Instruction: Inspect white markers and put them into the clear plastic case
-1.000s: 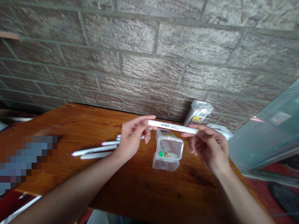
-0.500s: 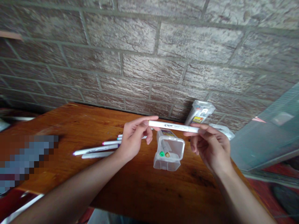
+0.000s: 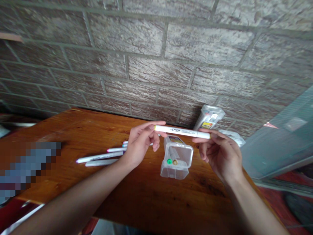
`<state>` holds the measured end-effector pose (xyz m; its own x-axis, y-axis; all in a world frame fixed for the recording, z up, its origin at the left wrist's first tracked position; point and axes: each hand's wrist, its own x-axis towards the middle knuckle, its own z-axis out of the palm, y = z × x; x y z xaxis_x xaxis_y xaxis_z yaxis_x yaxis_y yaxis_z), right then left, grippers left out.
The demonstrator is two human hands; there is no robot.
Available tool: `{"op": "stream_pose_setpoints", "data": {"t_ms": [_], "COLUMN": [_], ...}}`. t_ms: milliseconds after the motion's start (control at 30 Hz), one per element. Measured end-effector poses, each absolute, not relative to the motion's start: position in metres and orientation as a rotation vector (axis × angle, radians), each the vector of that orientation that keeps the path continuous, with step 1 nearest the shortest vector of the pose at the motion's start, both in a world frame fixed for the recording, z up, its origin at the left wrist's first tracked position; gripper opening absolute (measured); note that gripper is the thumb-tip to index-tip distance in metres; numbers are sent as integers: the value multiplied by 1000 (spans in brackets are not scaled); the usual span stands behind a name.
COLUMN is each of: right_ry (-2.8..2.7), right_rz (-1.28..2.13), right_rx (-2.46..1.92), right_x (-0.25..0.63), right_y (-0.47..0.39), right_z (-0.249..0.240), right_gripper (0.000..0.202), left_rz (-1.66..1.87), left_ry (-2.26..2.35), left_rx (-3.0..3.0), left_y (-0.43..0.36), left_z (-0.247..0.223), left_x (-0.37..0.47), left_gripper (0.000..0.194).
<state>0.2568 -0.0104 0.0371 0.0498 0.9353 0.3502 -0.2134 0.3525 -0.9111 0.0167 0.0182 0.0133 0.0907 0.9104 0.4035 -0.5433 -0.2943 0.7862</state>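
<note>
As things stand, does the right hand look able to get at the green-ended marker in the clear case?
Not right away, it seems: the right hand pinches one end of a yellow-ended marker. Otherwise the green-ended marker looks reachable: the clear case lies open toward the person.

A varnished wooden table [image 3: 146, 204] is carrying loose white-barrelled markers [image 3: 100, 157] at left; an open clear plastic marker case [image 3: 174, 174] is lying near its middle, and another clear marker case [image 3: 209, 119] is standing behind.
</note>
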Motion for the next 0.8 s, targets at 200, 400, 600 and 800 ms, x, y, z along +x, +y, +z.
{"op": "stream_pose_setpoints", "data": {"t_ms": [200,400,600,800], "right_ry": [-1162,-1190,-1251,-1300], "right_rz": [1065,1035,964,820], "right_rx": [-773,-784,-800,-826], "right_x": [257,258,256,253], "right_y": [-11,-11,-12,-12], "right_z": [37,35,33,29], "right_gripper": [23,24,22,23], "left_rz": [1508,1539,1546,1553], "left_ry": [431,472,563,664], "left_rx": [1185,1258,1320,1436], "left_y": [19,21,19,16], "left_z": [10,8,11,13], "left_x": [15,17,19,19], "left_gripper": [26,23,27,25]}}
